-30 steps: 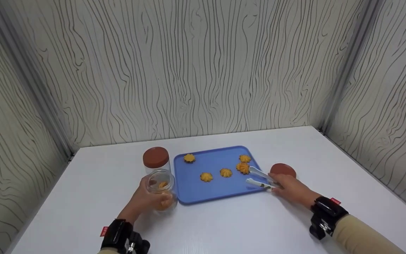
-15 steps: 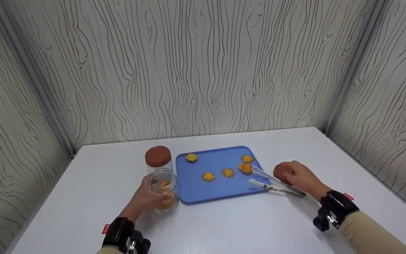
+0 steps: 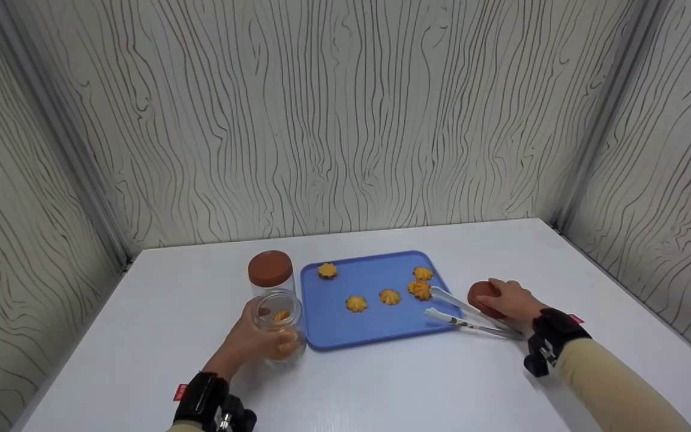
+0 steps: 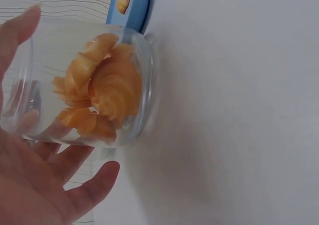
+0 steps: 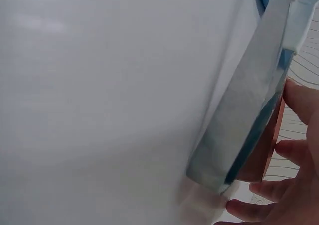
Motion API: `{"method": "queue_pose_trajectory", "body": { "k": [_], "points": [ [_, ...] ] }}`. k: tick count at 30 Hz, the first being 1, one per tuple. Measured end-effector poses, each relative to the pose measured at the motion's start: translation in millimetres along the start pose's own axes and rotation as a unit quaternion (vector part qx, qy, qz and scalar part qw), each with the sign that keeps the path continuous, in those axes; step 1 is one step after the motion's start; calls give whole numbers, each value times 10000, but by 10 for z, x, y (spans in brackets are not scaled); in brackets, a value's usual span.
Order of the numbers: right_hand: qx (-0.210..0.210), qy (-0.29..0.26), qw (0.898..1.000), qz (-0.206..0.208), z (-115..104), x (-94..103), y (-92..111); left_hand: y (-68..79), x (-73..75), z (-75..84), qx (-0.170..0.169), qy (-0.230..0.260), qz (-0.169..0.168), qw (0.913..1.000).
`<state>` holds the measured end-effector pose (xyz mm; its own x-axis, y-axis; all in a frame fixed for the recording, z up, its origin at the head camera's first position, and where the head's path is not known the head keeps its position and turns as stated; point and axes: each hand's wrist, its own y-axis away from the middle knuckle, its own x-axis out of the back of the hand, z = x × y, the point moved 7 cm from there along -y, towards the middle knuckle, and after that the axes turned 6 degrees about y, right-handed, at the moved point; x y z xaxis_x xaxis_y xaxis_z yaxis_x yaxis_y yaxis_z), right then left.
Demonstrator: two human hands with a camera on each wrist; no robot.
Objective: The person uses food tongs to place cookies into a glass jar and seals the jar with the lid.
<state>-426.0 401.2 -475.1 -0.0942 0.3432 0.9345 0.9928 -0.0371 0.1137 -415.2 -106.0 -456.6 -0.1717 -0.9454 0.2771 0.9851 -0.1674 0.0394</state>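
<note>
While the left hand (image 3: 255, 339) held the open cookie jar (image 3: 285, 321), low left of centre, the right hand (image 3: 516, 303) pinched the red-brown lid (image 3: 481, 292), centre right; a sideways pull could've knocked the neighbouring tongs (image 5: 244, 95)!

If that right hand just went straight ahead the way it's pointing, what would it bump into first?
The red lid, which the right hand has its fingers on. Past that, probably the right side of the blue tray, though depth is hard to judge.
</note>
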Motion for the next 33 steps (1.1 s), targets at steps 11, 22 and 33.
{"method": "queue_pose_trajectory", "body": {
  "k": [11, 22, 33],
  "points": [
    [169, 129, 9994, 255, -187, 93, 54, -7, 11, 16, -113, 48, 120, 9999],
    [291, -91, 9929, 1149, -301, 292, 223, -30, -45, -38, -110, 355, 109, 9993],
    [703, -417, 9903, 1120, -971, 239, 405, -12, -46, -62, -53, 304, 42, 9995]
  ]
}}
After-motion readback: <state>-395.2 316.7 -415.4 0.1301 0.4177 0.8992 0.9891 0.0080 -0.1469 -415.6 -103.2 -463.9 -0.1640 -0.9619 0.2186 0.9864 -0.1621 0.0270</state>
